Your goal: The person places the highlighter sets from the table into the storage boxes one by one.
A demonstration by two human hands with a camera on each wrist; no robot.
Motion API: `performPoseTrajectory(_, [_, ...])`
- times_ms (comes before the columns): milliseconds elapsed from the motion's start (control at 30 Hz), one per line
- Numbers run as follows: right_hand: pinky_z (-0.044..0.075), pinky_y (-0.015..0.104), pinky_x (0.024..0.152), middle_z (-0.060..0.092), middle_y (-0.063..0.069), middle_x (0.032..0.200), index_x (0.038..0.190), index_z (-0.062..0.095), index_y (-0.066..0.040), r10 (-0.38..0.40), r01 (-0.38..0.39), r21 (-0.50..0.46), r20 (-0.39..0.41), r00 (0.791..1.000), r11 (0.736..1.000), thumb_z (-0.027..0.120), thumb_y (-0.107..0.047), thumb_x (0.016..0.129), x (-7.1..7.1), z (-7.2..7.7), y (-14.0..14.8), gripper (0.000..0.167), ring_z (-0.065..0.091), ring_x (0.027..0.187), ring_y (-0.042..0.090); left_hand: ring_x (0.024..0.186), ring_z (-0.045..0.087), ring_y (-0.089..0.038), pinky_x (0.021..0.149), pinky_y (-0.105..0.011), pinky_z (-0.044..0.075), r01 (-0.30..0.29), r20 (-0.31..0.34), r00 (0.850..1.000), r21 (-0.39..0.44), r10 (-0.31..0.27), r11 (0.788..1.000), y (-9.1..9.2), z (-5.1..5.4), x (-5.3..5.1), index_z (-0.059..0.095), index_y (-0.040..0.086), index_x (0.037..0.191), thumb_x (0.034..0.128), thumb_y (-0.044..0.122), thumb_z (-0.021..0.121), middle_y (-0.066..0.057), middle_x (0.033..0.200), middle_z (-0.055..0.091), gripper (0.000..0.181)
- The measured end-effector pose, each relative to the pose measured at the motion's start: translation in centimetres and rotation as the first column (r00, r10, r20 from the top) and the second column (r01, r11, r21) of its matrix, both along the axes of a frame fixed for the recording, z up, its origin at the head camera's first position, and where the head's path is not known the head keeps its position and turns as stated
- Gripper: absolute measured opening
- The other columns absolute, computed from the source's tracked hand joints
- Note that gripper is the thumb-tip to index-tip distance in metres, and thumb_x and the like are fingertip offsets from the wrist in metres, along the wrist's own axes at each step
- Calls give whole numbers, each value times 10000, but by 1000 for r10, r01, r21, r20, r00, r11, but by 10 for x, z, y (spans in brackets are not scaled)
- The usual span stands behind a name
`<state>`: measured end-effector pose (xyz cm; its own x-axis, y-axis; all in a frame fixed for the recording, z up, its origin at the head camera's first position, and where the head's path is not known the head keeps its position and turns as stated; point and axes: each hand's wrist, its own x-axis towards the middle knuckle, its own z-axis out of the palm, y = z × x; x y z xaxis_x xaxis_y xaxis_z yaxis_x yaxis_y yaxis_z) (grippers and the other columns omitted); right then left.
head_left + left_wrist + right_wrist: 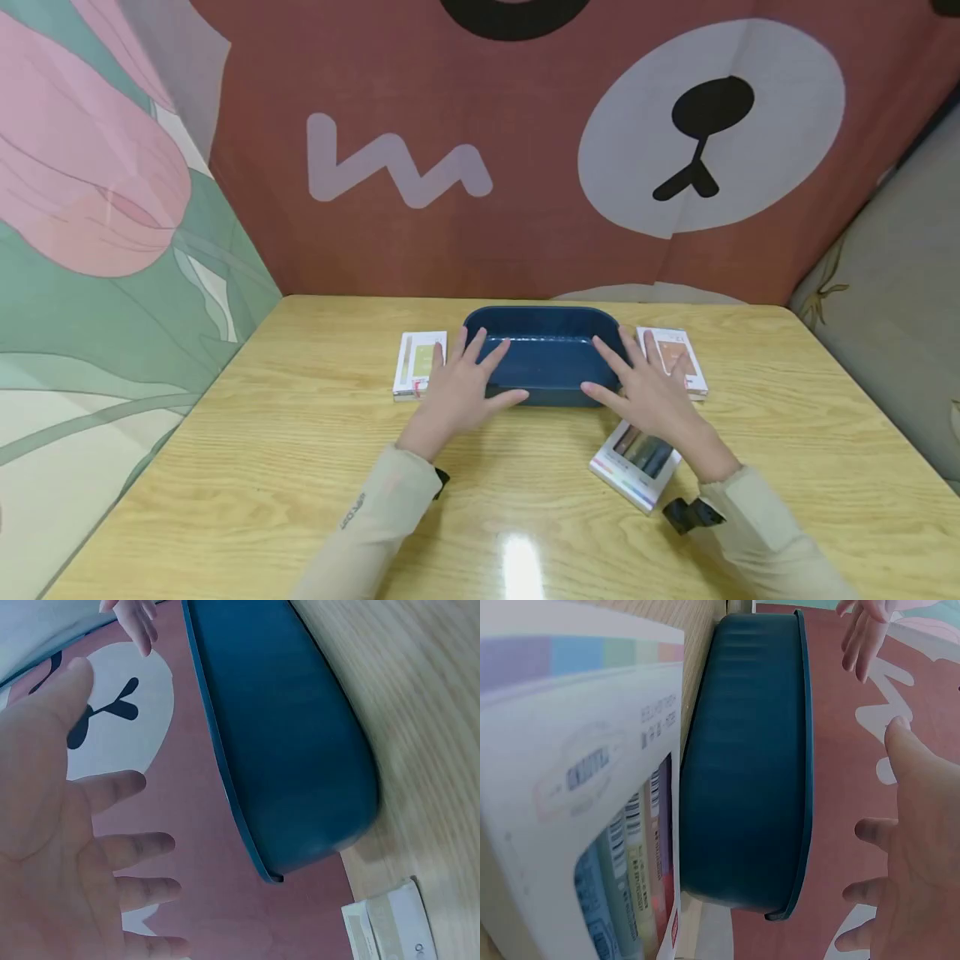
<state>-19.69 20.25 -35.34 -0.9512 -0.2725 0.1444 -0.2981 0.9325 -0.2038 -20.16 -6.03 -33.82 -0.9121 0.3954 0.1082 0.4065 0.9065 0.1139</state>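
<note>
A dark blue rectangular tub (pixel 547 396) stands on the table, its inside bare where it shows. Over its left end my left hand (pixel 459 392) hovers with fingers spread, holding nothing. My right hand (pixel 651 396) is likewise spread above the right end, apart from the tub. Both wrist views show the palms raised beyond the tub's rim. A flat box with a green panel (pixel 420 354) lies left of the tub, and one with an orange panel (pixel 693 371) lies to the right. Partly below my right hand is a white windowed box of markers (pixel 630 471), set at a slant.
The light wooden table (pixel 300 467) runs up to a wall cloth with a bear print (pixel 525 233). Flower-patterned cloth (pixel 90 333) hangs at the left, and a grey surface (pixel 892 275) borders the right. Dark wrist cameras sit on both sleeves.
</note>
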Motion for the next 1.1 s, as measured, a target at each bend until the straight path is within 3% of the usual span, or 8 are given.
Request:
performPoseTrajectory(333, [26,683,904,176,285,1399,1389,317,-68,20,-23,-40,-59,998,999,485,-523,859,-5,2,6,719,66,1274,464,1299,192,-321,978,-541,210,-13,-54,998,34,15,999,-12,-1,-1,393,162,1368,867,519,474,-124,1388,338,621])
performPoseTrajectory(567, [187,590,905,393,307,1204,1318,400,33,58,-75,-108,-158,986,991,566,-334,875,-11,-1,14,599,333,1119,418,1232,325,-343,940,-522,288,-16,-83,996,95,24,995,-21,-2,-1,469,85,1308,867,401,557,-148,1298,447,550])
performPoseTrajectory(667, [259,521,831,491,237,977,1279,444,52,59,-88,-154,-182,982,984,566,-286,884,-15,-4,20,535,417,949,356,1198,372,-343,918,-500,323,-18,-109,994,105,29,994,-24,-2,-2,502,67,1276,861,375,575,-151,1258,484,521])
performPoseTrajectory(800, [275,421,706,445,86,735,1222,484,78,64,-107,-233,-183,981,967,563,-232,890,-21,-8,27,461,402,744,261,1161,417,-323,890,-483,356,-33,-131,990,114,48,993,-29,-3,-4,536,50,1236,853,348,593,-151,1221,515,489])
performPoseTrajectory(967, [357,352,627,507,91,734,1165,509,118,91,-142,-328,-167,982,934,575,-129,879,-31,-12,36,383,462,687,242,1100,472,-309,824,-482,405,-52,-147,986,143,73,988,-38,-4,-8,574,36,1181,824,323,634,-152,1163,554,462])
performPoseTrajectory(1100, [389,278,491,538,127,701,1187,487,128,103,-136,-415,-100,990,900,563,-77,880,-36,-15,41,376,455,561,171,1067,497,-321,818,-477,419,-47,-151,985,194,77,980,-44,-7,-12,587,2,1151,802,292,667,-175,1129,568,461])
